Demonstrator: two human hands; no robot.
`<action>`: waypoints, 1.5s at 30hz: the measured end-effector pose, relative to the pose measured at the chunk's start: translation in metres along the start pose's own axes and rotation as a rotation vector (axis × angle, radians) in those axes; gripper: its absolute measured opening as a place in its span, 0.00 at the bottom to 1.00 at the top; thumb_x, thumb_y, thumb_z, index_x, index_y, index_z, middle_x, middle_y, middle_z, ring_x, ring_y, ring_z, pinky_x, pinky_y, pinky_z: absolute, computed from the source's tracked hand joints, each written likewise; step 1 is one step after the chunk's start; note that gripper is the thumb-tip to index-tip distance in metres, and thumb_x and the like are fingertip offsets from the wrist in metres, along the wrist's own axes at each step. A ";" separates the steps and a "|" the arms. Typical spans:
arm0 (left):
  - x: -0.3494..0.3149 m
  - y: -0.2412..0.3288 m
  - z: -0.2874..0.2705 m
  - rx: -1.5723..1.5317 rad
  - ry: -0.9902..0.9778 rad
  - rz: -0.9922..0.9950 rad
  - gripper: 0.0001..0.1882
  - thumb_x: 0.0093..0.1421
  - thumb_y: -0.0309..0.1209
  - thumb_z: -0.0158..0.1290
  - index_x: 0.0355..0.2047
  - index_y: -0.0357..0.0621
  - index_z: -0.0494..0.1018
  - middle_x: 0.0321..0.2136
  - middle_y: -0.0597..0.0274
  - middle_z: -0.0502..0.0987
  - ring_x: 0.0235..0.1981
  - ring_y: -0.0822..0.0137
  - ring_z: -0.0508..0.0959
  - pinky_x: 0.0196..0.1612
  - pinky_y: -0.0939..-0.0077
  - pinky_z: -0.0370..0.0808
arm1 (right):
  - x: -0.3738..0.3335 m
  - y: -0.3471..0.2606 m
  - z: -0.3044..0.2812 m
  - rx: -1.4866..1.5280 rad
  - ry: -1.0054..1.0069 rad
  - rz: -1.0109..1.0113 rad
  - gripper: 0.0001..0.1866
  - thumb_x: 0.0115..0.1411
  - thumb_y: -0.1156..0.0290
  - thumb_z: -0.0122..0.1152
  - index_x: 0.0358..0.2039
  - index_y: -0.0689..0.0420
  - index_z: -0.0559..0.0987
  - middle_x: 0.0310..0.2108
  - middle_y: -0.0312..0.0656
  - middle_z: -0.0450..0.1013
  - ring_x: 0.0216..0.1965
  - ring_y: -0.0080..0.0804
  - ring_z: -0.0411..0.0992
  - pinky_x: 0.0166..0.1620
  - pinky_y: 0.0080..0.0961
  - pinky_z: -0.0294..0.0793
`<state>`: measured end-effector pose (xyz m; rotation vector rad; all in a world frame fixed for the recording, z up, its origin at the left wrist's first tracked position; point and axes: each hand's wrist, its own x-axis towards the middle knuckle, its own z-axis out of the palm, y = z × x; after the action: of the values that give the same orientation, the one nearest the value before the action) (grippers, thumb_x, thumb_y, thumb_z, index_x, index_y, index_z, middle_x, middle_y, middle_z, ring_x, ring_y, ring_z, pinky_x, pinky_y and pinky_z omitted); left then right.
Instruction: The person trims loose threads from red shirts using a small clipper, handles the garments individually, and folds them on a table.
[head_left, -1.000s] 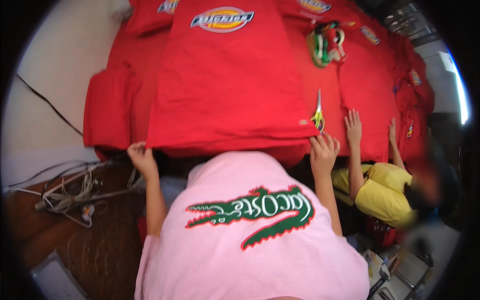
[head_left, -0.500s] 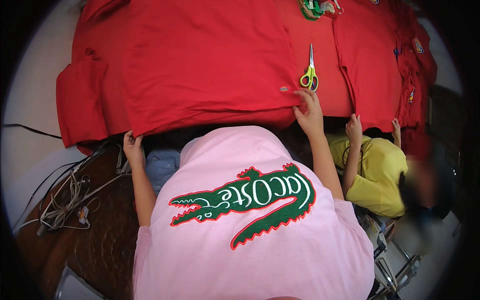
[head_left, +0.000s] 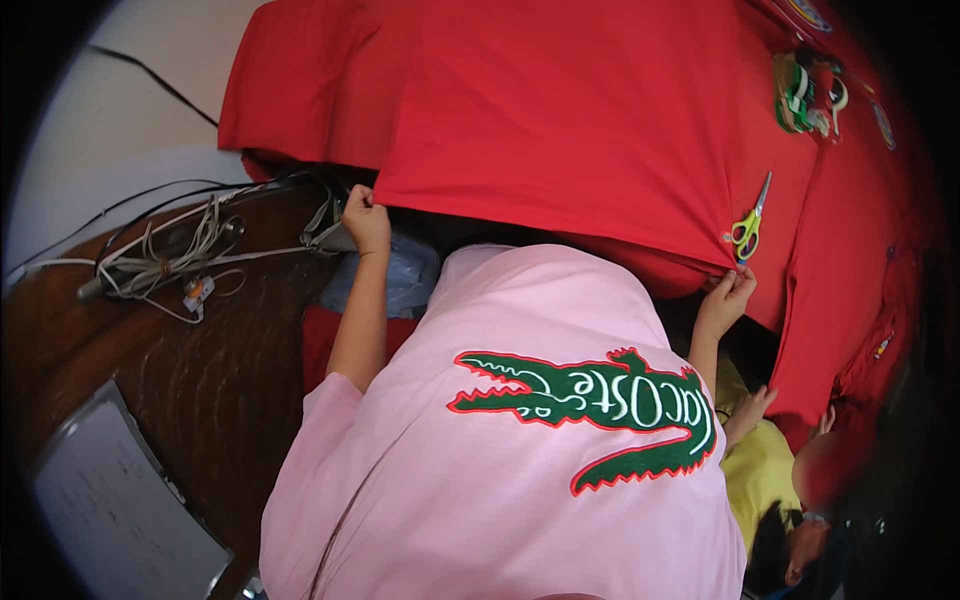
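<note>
A large red garment (head_left: 560, 120) lies spread out in front of me, its near edge pulled fairly straight. At the left end of that edge, my left hand (head_left: 367, 222) is closed, pinching the cloth. The right end is pinched between the fingertips of my right hand (head_left: 724, 302). Just past that hand lies a pair of scissors (head_left: 746, 236) with yellow-green handles, blades pointing away from me. What lies under the garment's near edge is mostly in shadow.
More red garments (head_left: 835, 270) lie to the right, where a co-worker in a yellow top (head_left: 757, 470) sits. Tape rolls and small tools (head_left: 800, 95) stand at the far right. Tangled cables (head_left: 170, 265) and a whiteboard-like panel (head_left: 125, 485) are on the left.
The view has swung left. My right hand's fingers, spread at the edge before, now pinch the corner. The garment's near edge is stretched straighter between both hands. The co-worker's hand has moved.
</note>
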<state>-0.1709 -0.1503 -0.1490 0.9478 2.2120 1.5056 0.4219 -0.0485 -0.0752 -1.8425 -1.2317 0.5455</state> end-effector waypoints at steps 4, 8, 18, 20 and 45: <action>-0.015 0.033 0.014 -0.232 -0.042 -0.087 0.07 0.64 0.21 0.55 0.28 0.40 0.69 0.22 0.72 0.71 0.24 0.81 0.72 0.28 0.83 0.70 | 0.011 0.019 -0.002 -0.050 -0.103 -0.106 0.11 0.69 0.75 0.56 0.50 0.60 0.72 0.39 0.40 0.75 0.34 0.23 0.74 0.36 0.22 0.76; -0.016 0.029 0.017 -0.236 -0.058 -0.070 0.02 0.65 0.21 0.54 0.33 0.38 0.74 0.23 0.70 0.75 0.24 0.80 0.75 0.28 0.83 0.73 | 0.015 0.007 -0.002 -0.103 -0.153 -0.275 0.19 0.64 0.82 0.58 0.55 0.61 0.73 0.49 0.40 0.76 0.45 0.26 0.75 0.45 0.22 0.74; -0.020 0.042 0.023 -0.651 -0.057 -0.360 0.06 0.67 0.27 0.55 0.40 0.38 0.78 0.32 0.66 0.80 0.32 0.76 0.79 0.37 0.78 0.78 | 0.019 0.005 -0.011 -0.001 -0.206 -0.194 0.22 0.57 0.88 0.53 0.52 0.62 0.76 0.47 0.38 0.77 0.46 0.26 0.75 0.46 0.22 0.74; -0.019 0.039 0.029 -0.795 -0.047 -0.439 0.09 0.67 0.30 0.54 0.45 0.40 0.77 0.37 0.64 0.81 0.38 0.73 0.80 0.45 0.72 0.78 | 0.016 -0.010 -0.020 -0.124 -0.195 -0.257 0.21 0.55 0.88 0.53 0.49 0.61 0.79 0.45 0.38 0.78 0.44 0.26 0.75 0.47 0.23 0.74; 0.088 0.097 0.074 0.169 -0.350 0.106 0.20 0.62 0.37 0.64 0.48 0.36 0.74 0.43 0.55 0.78 0.43 0.65 0.78 0.49 0.72 0.75 | 0.161 -0.118 0.070 -0.218 -0.112 -0.199 0.20 0.59 0.62 0.71 0.46 0.61 0.77 0.29 0.39 0.71 0.30 0.32 0.71 0.39 0.30 0.74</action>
<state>-0.1586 -0.0171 -0.0808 1.2892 2.0814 1.1018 0.3754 0.1442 -0.0022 -1.8591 -1.5832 0.4221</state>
